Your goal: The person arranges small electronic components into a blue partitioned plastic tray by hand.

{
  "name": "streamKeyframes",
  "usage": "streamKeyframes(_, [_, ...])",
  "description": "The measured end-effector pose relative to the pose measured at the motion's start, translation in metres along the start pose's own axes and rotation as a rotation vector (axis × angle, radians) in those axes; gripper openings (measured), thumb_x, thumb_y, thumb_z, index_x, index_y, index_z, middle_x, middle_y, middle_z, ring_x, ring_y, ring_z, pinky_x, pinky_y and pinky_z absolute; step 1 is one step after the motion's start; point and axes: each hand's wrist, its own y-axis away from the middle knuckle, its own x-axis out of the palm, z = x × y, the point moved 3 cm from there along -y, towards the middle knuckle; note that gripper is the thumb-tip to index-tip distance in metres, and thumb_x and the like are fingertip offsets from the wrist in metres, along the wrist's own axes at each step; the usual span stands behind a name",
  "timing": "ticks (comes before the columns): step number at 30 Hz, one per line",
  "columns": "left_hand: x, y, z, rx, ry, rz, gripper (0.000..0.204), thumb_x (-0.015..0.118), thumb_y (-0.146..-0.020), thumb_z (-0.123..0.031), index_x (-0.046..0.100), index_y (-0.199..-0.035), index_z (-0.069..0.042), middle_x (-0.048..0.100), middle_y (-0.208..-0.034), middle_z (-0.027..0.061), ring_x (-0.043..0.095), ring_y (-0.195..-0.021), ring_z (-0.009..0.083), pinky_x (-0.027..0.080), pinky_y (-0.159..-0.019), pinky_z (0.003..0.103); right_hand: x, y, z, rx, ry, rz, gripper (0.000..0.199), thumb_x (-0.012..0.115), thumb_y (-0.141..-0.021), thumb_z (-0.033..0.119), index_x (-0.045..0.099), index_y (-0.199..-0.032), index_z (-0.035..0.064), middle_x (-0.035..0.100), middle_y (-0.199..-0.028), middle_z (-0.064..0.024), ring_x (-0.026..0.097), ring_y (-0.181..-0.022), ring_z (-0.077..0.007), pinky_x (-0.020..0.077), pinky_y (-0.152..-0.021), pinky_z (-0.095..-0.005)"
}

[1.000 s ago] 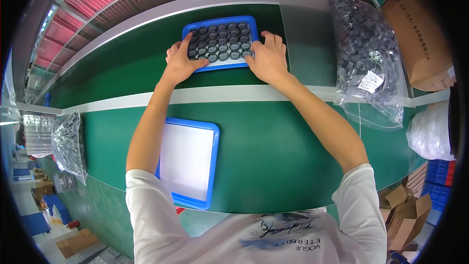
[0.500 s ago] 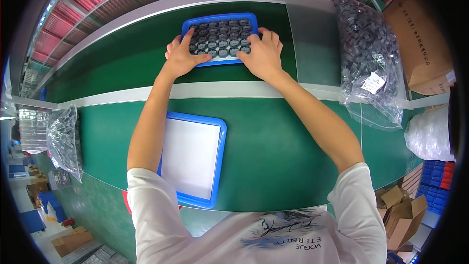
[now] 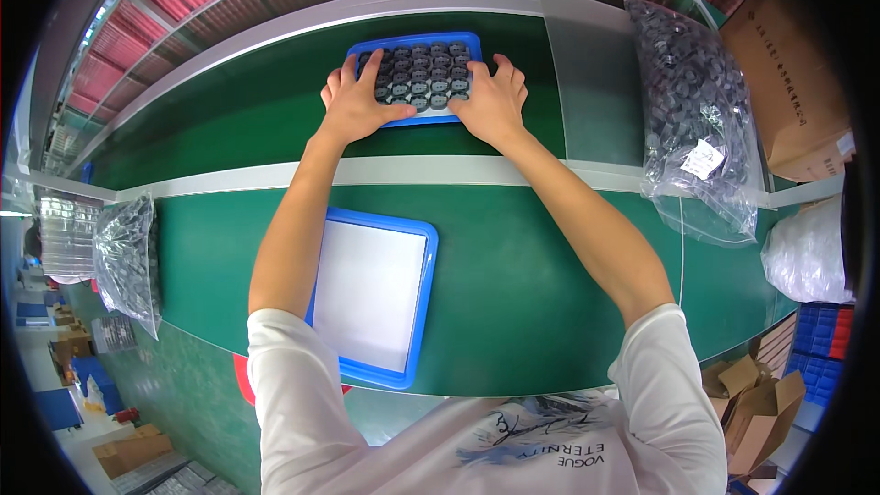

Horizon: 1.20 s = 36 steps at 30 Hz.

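Dark grey round plastic parts [image 3: 420, 74] stand in rows on a white sheet inside a blue-rimmed tray [image 3: 417, 38] on the raised green shelf. My left hand [image 3: 354, 106] reaches over the tray's left side with its fingers spread, the index finger and thumb against the parts. At the right side my right hand [image 3: 490, 103] is spread too. Its thumb and index finger touch the outer parts, while the other fingers extend past the rim. Nearer to me, a second blue tray [image 3: 424, 293] lined with white lies slightly turned on the green bench, partly behind my left forearm.
A large clear bag of grey parts [image 3: 701, 101] leans at the right beside a cardboard box [image 3: 793, 82]. Another clear bag [image 3: 126, 257] sits at the bench's left end. A pale metal strip [image 3: 417, 170] edges the raised shelf. Open cartons [image 3: 761, 412] stand at lower right.
My left hand has shifted right, inward over the tray, along the parts. My right hand stays at the tray's right side. The whole view has moved slightly.
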Motion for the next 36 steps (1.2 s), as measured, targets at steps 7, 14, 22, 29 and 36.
streamKeyframes(7, [0.001,-0.006,0.006,-0.029,-0.030,0.031,0.118,0.084,-0.061,-0.068,0.035,-0.159,-0.024,0.025,-0.165,0.0228,0.022,-0.148,0.0444,0.019,-0.120,0.055,0.008,-0.008,0.000,0.038,-0.024,0.085,0.076,0.083,-0.072,0.036,0.057,-0.139,0.0084,0.031,-0.155,-0.0294,0.029,-0.141,-0.0477,0.0269,-0.116,-0.0555])
streamKeyframes(14, [-0.062,0.057,0.014,0.129,0.099,-0.123,0.079,0.082,-0.078,-0.044,0.055,-0.143,-0.009,0.055,-0.141,0.0230,0.047,-0.132,0.0408,0.036,-0.113,0.047,-0.069,0.054,-0.009,-0.117,-0.536,0.067,0.052,0.077,-0.087,0.020,0.059,-0.134,0.0058,0.054,-0.141,-0.0202,0.052,-0.129,-0.0317,0.0425,-0.108,-0.0401])
streamKeyframes(22, [-0.098,0.235,0.054,-0.352,0.295,0.164,0.023,0.078,-0.080,-0.012,0.067,-0.096,0.002,0.066,-0.077,0.0089,0.059,-0.069,0.0200,0.050,-0.066,0.034,-0.240,0.224,-0.234,0.275,-0.079,-0.335,0.014,0.069,-0.090,0.010,0.069,-0.101,0.0004,0.068,-0.118,-0.0156,0.062,-0.113,-0.0300,0.0465,-0.100,-0.0392])
streamKeyframes(29, [-0.088,0.210,0.028,-0.355,0.190,0.069,0.022,0.075,-0.076,-0.010,0.057,-0.079,0.002,0.059,-0.070,0.0093,0.057,-0.066,0.0203,0.048,-0.062,0.034,-0.258,0.153,-0.408,0.127,0.508,-0.338,0.058,0.073,-0.088,0.035,0.060,-0.126,-0.0076,0.054,-0.137,-0.0295,0.048,-0.130,-0.0445,0.0373,-0.110,-0.0507])
streamKeyframes(36, [-0.110,0.216,0.047,-0.448,0.303,0.114,0.014,0.071,-0.073,-0.006,0.062,-0.081,0.000,0.058,-0.070,0.0029,0.055,-0.067,0.0140,0.045,-0.063,0.031,-0.237,0.175,-0.349,0.456,0.248,-0.306,0.081,0.075,-0.087,0.050,0.053,-0.136,-0.0108,0.042,-0.145,-0.0403,0.039,-0.138,-0.0516,0.0340,-0.115,-0.0497])
